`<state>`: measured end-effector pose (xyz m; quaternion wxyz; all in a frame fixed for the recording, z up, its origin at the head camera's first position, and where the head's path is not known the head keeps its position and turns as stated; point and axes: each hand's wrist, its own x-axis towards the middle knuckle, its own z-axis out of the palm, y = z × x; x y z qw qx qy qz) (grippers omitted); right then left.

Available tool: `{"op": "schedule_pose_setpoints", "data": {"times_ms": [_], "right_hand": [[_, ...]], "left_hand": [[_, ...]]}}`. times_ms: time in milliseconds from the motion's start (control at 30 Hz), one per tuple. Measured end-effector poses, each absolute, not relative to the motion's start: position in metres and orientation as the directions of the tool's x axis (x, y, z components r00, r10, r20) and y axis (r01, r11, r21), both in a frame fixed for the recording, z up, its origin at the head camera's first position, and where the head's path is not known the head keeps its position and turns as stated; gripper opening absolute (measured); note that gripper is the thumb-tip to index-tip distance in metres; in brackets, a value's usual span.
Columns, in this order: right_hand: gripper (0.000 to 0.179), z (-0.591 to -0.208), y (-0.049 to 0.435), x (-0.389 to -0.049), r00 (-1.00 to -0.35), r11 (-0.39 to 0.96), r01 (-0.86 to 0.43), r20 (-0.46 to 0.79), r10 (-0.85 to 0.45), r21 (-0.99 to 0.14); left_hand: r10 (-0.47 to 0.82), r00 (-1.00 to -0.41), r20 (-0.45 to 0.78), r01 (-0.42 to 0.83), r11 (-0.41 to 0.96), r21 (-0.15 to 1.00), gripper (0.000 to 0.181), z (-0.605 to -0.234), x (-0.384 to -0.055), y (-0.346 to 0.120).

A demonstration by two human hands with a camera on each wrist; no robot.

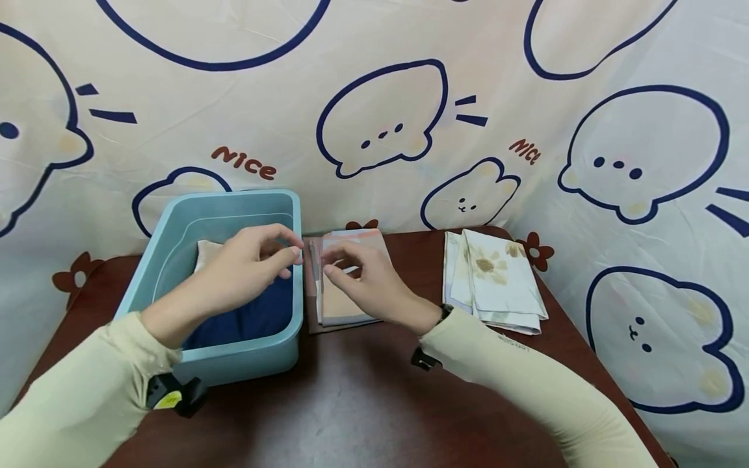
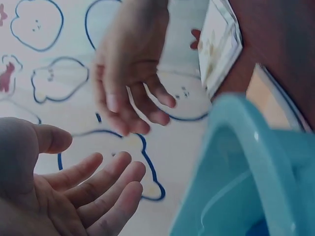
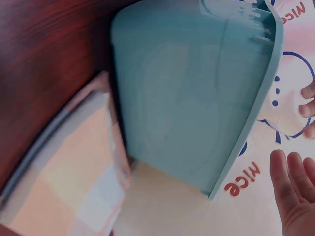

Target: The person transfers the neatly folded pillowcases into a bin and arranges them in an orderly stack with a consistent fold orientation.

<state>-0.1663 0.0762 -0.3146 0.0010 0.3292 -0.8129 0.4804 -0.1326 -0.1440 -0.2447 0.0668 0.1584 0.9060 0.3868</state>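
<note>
My left hand (image 1: 248,266) hovers over the right side of a light blue plastic bin (image 1: 289,344), its fingers loosely bent and holding nothing. Dark blue folded fabric (image 1: 246,318) lies inside the bin, with a bit of beige cloth (image 1: 207,252) behind it, partly hidden by that hand. Just right of the bin, my right hand (image 1: 374,283) is raised above a stack of folded checked cloths (image 1: 342,302) in peach and grey. Nothing is between its fingers either. In the left wrist view, the left hand (image 2: 88,196) and right hand (image 2: 130,64) face each other, apart.
A stack of folded white cloths with a tan flower print (image 1: 506,279) sits at the table's right side. The dark brown table (image 1: 374,396) backs onto a white curtain (image 1: 374,39) with cartoon drawings, which also rises along both sides.
</note>
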Motion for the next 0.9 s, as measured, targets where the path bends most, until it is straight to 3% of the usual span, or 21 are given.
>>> {"op": "schedule_pose_setpoints", "data": {"times_ms": [433, 900], "right_hand": [[0.020, -0.345, 0.141, -0.160, -0.861, 0.372, -0.436, 0.260, -0.437, -0.820], [0.019, -0.361, 0.200, -0.160, -0.921, 0.433, -0.341, 0.203, -0.333, -0.834]], "left_hand": [[0.386, -0.922, -0.022, 0.215, 0.560, 0.800, 0.023, -0.263, -0.121, -0.098], [0.443, -0.896, -0.003, 0.213, 0.435, 0.875, 0.032, -0.300, -0.099, -0.050]]}}
